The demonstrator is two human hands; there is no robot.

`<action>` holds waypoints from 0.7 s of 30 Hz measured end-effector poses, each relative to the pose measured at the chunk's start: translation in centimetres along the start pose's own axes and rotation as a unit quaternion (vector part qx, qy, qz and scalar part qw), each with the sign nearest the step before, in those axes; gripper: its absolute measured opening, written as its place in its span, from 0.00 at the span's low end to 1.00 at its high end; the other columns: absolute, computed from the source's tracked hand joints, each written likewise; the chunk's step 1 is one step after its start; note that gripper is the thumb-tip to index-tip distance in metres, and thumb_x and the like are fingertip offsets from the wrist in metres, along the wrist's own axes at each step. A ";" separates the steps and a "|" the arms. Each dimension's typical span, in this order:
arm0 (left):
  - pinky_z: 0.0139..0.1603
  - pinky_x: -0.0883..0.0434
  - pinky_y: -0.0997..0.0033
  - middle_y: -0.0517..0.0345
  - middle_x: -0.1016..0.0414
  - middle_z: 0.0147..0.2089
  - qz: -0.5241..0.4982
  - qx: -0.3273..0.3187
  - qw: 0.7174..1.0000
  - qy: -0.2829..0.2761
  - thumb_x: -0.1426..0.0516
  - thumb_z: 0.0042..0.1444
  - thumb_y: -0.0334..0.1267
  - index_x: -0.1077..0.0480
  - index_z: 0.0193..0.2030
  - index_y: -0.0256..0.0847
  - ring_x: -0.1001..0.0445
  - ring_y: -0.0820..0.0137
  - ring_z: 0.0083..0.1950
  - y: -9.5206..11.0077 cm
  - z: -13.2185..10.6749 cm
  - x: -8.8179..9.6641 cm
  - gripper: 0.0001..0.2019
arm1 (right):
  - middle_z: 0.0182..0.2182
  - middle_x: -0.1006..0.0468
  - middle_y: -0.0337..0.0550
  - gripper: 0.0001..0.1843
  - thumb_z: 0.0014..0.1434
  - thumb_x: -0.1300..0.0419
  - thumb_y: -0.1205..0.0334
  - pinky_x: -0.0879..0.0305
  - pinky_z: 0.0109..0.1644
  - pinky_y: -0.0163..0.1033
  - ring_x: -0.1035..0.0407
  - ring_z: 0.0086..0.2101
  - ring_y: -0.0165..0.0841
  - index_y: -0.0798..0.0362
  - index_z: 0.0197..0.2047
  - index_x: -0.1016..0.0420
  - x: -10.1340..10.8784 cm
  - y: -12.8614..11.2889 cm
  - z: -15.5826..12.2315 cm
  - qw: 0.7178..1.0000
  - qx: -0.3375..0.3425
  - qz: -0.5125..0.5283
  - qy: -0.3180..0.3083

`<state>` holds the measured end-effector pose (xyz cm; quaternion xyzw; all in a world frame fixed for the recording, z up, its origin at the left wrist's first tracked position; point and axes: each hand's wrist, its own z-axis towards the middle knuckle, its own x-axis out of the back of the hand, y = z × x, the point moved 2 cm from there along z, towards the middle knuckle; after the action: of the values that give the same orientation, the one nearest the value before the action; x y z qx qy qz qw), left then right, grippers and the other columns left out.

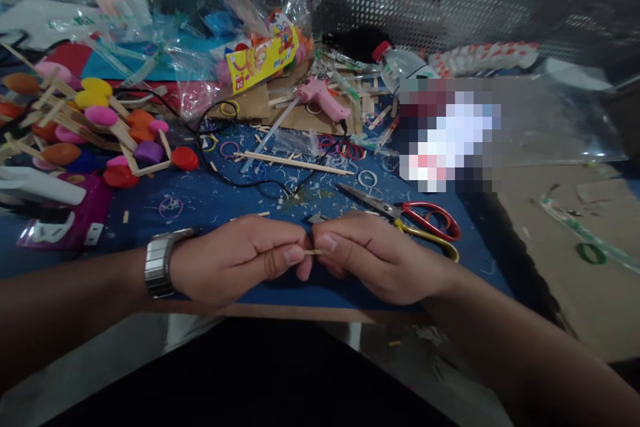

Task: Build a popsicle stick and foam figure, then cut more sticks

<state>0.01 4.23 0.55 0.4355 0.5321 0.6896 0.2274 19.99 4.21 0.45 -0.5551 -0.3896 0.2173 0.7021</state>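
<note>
Close to the table's front edge, my left hand [250, 257] and my right hand [375, 255] nearly meet. Both are closed in a pinch on a short thin wooden stick [314, 252]; only a small piece shows between the thumbs, and the fingers hide its ends. A small grey metal tip [317, 218] shows just behind my right hand; whether it is touched or held I cannot tell. Behind that hand lie scissors with red and yellow handles [431, 215], blades pointing left. A longer wooden stick [295, 163] rests farther back among scraps.
A pink glue gun [325, 100] with a black cord [240, 183] lies at the back. Left stands a stick structure with colourful caps [149, 152]. Rubber bands [367, 178] and shavings litter the blue tabletop [200, 200]. A yellow packet [263, 61], bottle [405, 67] and cardboard [560, 247] surround it.
</note>
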 end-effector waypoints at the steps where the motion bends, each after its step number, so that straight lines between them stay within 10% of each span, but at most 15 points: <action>1: 0.33 0.36 0.81 0.66 0.33 0.29 -0.003 0.003 1.000 0.000 0.54 0.74 0.36 0.28 0.40 0.38 0.36 0.79 0.29 0.0 0.0 0.0 0.16 | 0.23 0.36 0.32 0.25 0.77 0.55 0.52 0.41 0.31 0.31 0.40 0.24 0.24 0.52 0.30 0.31 0.0 0.0 0.0 1.000 0.001 0.003 0.000; 21: 0.36 0.35 0.78 0.63 0.29 0.31 0.041 0.008 0.999 0.010 0.55 0.75 0.41 0.26 0.40 0.39 0.31 0.77 0.31 -0.3 0.0 -0.4 0.19 | 0.23 0.35 0.32 0.23 0.77 0.54 0.56 0.42 0.32 0.32 0.41 0.24 0.24 0.52 0.31 0.30 0.1 0.1 0.0 1.000 0.003 -0.007 0.003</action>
<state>0.12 4.04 0.10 0.4519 0.5217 0.6984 0.1894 20.06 4.28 0.39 -0.5507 -0.3907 0.2118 0.7066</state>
